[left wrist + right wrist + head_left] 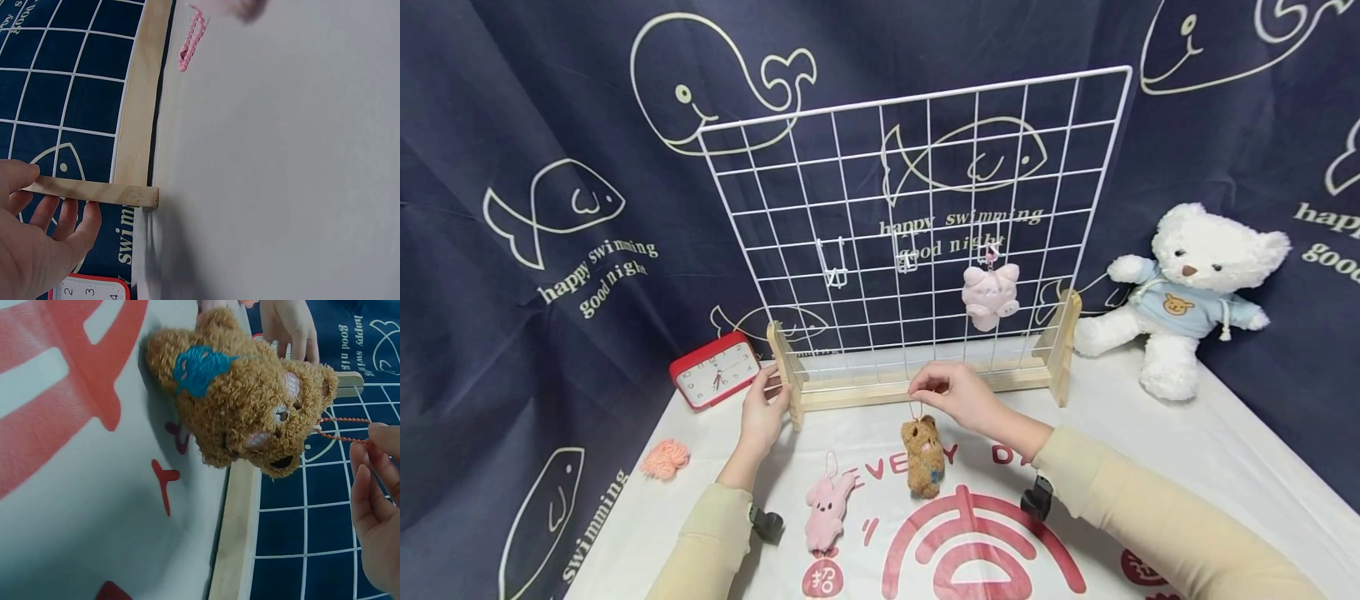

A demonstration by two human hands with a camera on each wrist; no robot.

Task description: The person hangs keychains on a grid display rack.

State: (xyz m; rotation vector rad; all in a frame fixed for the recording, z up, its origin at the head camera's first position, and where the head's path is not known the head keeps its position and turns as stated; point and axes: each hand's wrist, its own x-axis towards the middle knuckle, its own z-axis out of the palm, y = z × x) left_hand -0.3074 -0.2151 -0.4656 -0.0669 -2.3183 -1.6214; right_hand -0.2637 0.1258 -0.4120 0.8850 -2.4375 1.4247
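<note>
Thumb and fingertips of my right hand point(955, 393) pinch the beaded loop point(344, 420) of a brown plush bear keychain point(922, 457), which hangs below them in front of the rack. A blue patch point(203, 369) shows on the bear's fur. My left hand point(766, 408) grips the left wooden foot point(94, 190) of the white wire grid rack point(880, 158), thumb on one side and fingers on the other. On the table at front left lies a pink plush bunny keychain point(827, 510). A pale pink plush keychain point(990, 296) hangs from a hook at the grid's right.
Two more white hooks sit on the grid, a left hook point(833, 265) and a middle hook point(907, 260). Beside the left foot is a red clock point(715, 371), with a coral yarn bundle point(665, 459) nearer. A white teddy bear point(1183, 292) sits at the right.
</note>
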